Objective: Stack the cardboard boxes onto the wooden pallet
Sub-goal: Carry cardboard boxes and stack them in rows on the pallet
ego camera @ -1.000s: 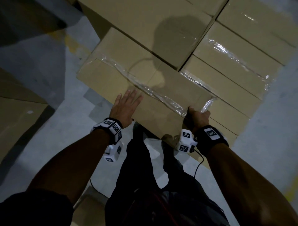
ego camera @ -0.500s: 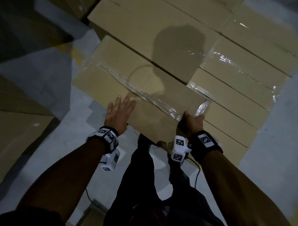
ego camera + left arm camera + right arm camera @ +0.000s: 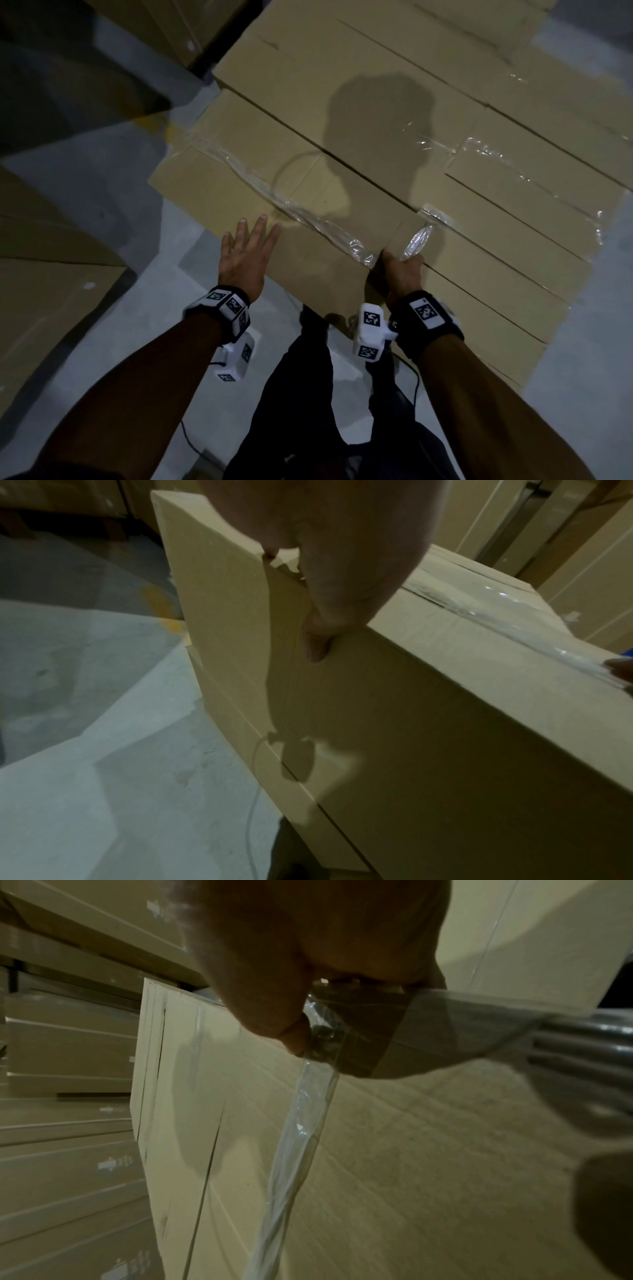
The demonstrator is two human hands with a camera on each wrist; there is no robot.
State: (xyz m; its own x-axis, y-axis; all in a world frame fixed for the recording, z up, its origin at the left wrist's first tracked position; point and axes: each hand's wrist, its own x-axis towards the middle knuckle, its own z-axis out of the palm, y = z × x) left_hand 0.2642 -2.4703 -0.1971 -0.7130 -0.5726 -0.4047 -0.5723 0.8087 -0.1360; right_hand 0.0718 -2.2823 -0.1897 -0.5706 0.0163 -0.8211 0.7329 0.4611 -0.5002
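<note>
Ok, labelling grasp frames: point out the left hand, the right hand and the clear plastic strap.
left hand (image 3: 244, 255), head view, back of hand
right hand (image 3: 402, 274), head view, knuckles
clear plastic strap (image 3: 298, 1139), right wrist view, mid-length

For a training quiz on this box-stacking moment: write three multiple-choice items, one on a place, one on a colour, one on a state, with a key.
1. Where does the left hand lie?
A. flat on the near box's top edge
B. on the floor
C. on the person's leg

2. What colour is the floor?
A. red
B. grey
C. green

3. What is the right hand doing?
A. hanging open
B. pointing upward
C. gripping the box's near corner, at the clear tape

Key: A, straight fingers rest on the cardboard; B, bare grey beside the boxes; C, fingers curl round the corner.
</note>
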